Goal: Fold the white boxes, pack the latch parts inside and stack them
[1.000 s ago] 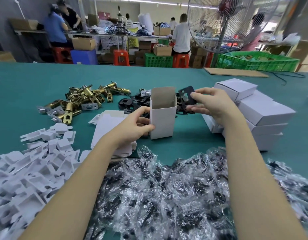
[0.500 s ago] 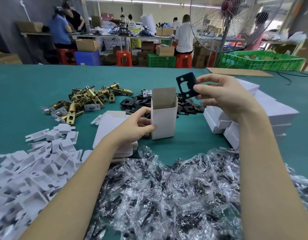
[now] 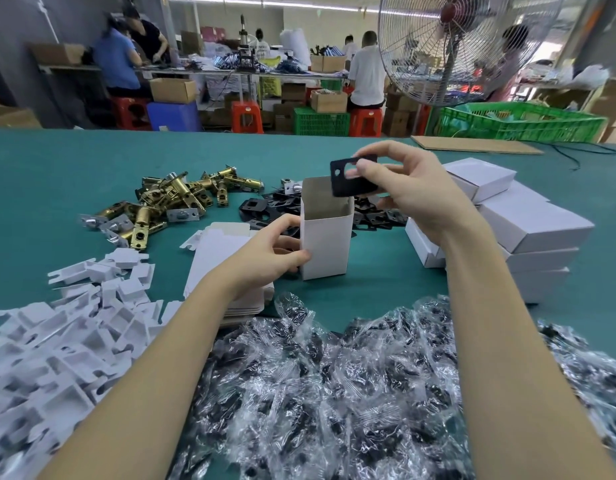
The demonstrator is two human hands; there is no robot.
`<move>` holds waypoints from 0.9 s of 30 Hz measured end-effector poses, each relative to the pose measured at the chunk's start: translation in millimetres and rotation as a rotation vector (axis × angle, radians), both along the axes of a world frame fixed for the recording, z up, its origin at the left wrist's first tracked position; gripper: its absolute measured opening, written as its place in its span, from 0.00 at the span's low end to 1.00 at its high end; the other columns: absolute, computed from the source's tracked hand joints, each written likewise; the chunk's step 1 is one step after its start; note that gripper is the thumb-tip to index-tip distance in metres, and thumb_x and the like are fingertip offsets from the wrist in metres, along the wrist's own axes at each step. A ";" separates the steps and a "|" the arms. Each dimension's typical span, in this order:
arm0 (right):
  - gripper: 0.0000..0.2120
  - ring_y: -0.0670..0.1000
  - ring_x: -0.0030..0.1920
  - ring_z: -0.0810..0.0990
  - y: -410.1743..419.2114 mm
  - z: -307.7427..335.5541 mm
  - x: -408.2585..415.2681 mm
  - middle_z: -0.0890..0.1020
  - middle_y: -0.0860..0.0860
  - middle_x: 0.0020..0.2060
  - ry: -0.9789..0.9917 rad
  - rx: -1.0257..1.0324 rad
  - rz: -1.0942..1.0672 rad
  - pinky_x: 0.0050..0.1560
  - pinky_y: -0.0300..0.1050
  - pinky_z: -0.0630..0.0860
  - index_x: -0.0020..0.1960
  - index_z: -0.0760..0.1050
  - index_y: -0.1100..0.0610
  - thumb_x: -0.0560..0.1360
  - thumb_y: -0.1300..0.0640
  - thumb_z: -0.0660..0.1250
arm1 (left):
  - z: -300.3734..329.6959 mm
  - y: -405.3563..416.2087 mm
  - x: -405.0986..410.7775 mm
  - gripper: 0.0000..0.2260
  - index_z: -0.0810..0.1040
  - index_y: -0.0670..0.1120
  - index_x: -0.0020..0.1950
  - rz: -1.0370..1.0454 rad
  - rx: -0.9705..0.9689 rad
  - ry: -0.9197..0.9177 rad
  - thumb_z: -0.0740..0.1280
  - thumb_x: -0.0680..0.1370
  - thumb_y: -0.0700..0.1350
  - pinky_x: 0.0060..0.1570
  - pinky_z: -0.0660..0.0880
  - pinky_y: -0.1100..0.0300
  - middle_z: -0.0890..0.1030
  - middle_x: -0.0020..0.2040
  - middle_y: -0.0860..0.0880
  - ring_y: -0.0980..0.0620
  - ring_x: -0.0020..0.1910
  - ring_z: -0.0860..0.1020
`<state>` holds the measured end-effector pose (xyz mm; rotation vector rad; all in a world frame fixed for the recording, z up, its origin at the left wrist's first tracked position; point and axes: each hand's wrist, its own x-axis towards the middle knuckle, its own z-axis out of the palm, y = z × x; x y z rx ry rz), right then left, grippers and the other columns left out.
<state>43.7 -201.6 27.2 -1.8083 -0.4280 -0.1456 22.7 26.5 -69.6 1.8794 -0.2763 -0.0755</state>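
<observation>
White box (image 3: 326, 242) stands upright and open-topped on the green worktop (image 3: 57, 174), steadied by the left hand (image 3: 269, 252) gripping its side. Just above its mouth, the right hand (image 3: 412, 188) pinches a black strike plate (image 3: 353, 178); finished boxes (image 3: 528, 223) sit stacked at right.

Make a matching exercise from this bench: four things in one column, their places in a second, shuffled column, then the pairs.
Things:
1. black plate
2. open white box
3. brass latches
4. closed white boxes

Places:
A. piled on the mat, far left
B. stacked at the right
C. pinched in the right hand, above the open box
D. upright on the mat, steadied by the left hand

Pairs: 1-C, 2-D, 3-A, 4-B
</observation>
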 end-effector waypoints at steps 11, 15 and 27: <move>0.06 0.41 0.38 0.79 22.2 -5.9 2.4 0.85 0.45 0.42 -0.311 -0.482 -0.098 0.40 0.27 0.71 0.49 0.85 0.50 0.79 0.59 0.70 | -0.4 0.3 0.7 0.14 0.75 0.59 0.61 0.005 0.010 0.008 0.70 0.81 0.42 0.55 0.82 0.54 0.85 0.56 0.50 0.52 0.55 0.84; 0.08 0.41 0.38 0.78 24.3 -4.5 3.1 0.84 0.45 0.42 -0.324 -0.599 -0.082 0.43 0.34 0.75 0.46 0.83 0.45 0.79 0.58 0.70 | 0.3 0.3 1.0 0.14 0.75 0.58 0.61 0.006 0.012 0.008 0.69 0.81 0.41 0.56 0.81 0.53 0.85 0.56 0.49 0.48 0.56 0.83; 0.06 0.38 0.39 0.74 16.8 0.8 7.0 0.80 0.35 0.41 -0.320 -0.831 -0.120 0.37 0.39 0.66 0.48 0.79 0.39 0.80 0.51 0.67 | -0.9 1.6 1.4 0.14 0.76 0.59 0.60 0.009 -0.001 0.003 0.71 0.80 0.42 0.55 0.82 0.54 0.86 0.53 0.51 0.50 0.54 0.84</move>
